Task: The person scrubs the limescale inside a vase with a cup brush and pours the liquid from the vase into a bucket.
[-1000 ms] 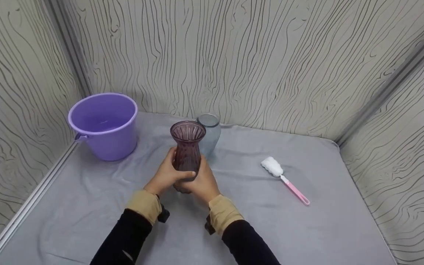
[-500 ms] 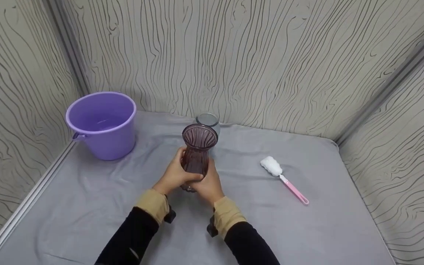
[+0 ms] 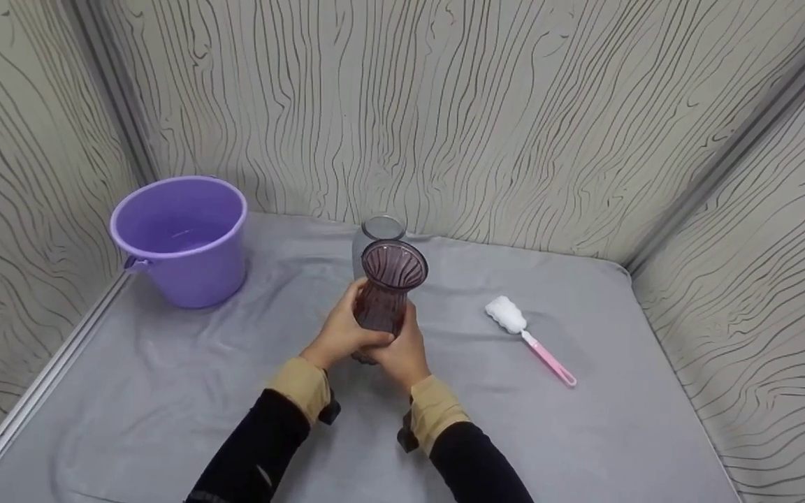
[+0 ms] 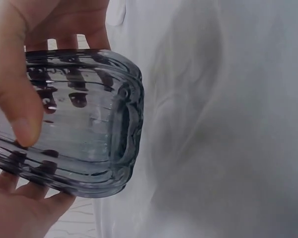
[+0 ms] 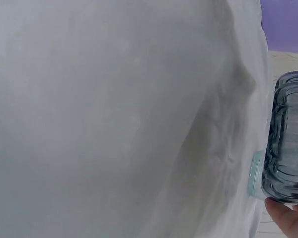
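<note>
A ribbed purple glass vase (image 3: 394, 269) with a flared rim is gripped between both hands, tilted with its mouth leaning right. My left hand (image 3: 342, 334) wraps its left side, thumb across the front. My right hand (image 3: 406, 355) holds the opposite side, lower down. In the left wrist view, the scalloped base of the purple vase (image 4: 126, 129) hangs apart from the cloth, with fingers on both sides. Directly behind stands a bluish clear glass vase (image 3: 363, 246), partly hidden by the held one; the right wrist view shows the foot of the bluish vase (image 5: 257, 174).
A purple bucket (image 3: 200, 279) stands at the back left. To the right lies a bottle brush (image 3: 507, 314) with a white sponge head and pink handle. Wrinkled grey cloth (image 3: 165, 391) covers the table, and wood-patterned panels (image 3: 346, 105) enclose it.
Both hands have carried the purple vase rightward, across the front of the bluish vase. Its mouth leans further right now. The camera view has shifted slightly.
</note>
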